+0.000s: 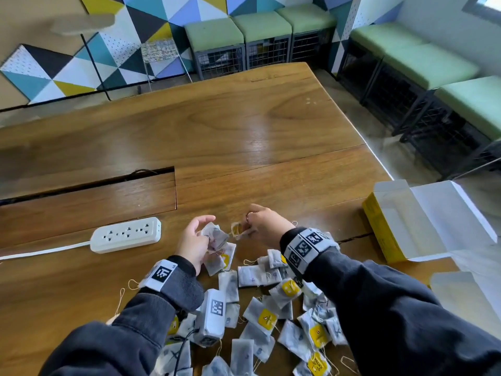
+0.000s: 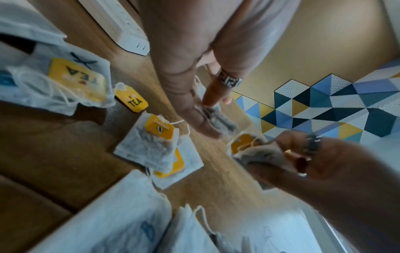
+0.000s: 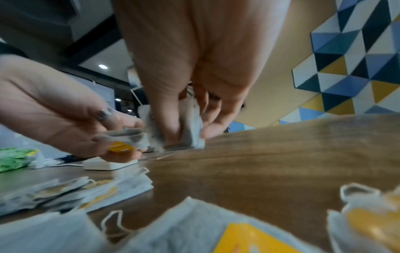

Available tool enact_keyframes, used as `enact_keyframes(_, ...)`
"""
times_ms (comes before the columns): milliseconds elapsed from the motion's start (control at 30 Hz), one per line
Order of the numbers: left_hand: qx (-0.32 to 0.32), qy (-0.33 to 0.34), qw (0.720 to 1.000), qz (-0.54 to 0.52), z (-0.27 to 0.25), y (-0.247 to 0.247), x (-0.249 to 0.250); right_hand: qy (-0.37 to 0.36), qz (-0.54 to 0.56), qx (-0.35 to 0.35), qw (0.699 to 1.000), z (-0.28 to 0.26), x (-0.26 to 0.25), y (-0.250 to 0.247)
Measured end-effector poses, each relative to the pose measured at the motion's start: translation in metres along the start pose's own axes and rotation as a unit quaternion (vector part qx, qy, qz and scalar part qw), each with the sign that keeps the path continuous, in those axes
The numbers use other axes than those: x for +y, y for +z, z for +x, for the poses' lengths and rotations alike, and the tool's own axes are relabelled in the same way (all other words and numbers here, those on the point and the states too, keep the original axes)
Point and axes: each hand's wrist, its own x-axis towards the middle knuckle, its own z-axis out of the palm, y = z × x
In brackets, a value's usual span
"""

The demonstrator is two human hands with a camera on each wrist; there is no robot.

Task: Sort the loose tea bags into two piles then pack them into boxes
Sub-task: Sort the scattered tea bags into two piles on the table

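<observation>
At the left of the wooden table (image 1: 244, 126) we see a white power strip (image 1: 126, 234), its cord running off the left edge; behind it a long slot is cut into the tabletop. Just right of the strip our left hand (image 1: 193, 244) is raised a little off the wood, thumb and fingers curled round a small bunch of tea bags (image 1: 215, 236); the left wrist view shows the thumb and a ringed finger pinching the grey paper, and the right wrist view shows a yellow tag in that bunch. Close beside it, nearly touching, our right hand (image 1: 264, 222) is curled on a single tea bag (image 1: 238, 229) with a yellow tag; in the right wrist view the bag's lower edge rests on the tabletop while thumb and fingers clamp its sides. Under and beside the left hand a few bags lie stacked flat, but we cannot tell whether they make a sorted pile. Along the near edge, between and below both sleeves, the loose tea bags (image 1: 265, 318) lie scattered, overlapping, some with yellow tags up, some showing blue marks, strings trailing; a white marker block (image 1: 212, 313) sits among them by the left forearm. Toward the right edge a yellow box (image 1: 385, 234) lies open, white inside, its lid flap folded out to the right; nearer, at the near right corner, we see part of a second white flap (image 1: 455, 286), too blurred to identify further.
</observation>
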Motion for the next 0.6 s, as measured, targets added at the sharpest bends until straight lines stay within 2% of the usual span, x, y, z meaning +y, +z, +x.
enact_keyframes(67,-0.02,-0.014,0.999,-0.045,-0.006,0.003,0.005,-0.075,-0.028,0.147,0.986,-0.012,-0.003,-0.001)
enact_keyframes(133,-0.057,-0.042,0.993,-0.098,-0.016,0.007,0.013,-0.181,-0.116,0.275,0.937,-0.027,-0.007,0.0)
enact_keyframes(200,-0.094,-0.076,0.982,-0.143,-0.027,0.009,0.022,-0.251,-0.18,0.332,0.891,-0.042,-0.012,-0.004)
enact_keyframes(300,-0.171,-0.108,0.958,-0.201,-0.044,0.011,0.03,-0.295,-0.187,0.377,0.858,-0.06,-0.007,-0.009)
enact_keyframes(400,-0.211,-0.077,0.952,-0.207,-0.054,0.012,0.033,-0.303,-0.196,0.393,0.846,-0.071,-0.003,-0.01)
enact_keyframes(500,-0.207,-0.026,0.962,-0.177,-0.057,0.018,0.032,-0.301,-0.192,0.397,0.846,-0.078,-0.005,-0.006)
enact_keyframes(600,-0.17,0.021,0.974,-0.152,-0.059,0.021,0.034,-0.279,-0.144,0.385,0.868,-0.087,-0.005,-0.003)
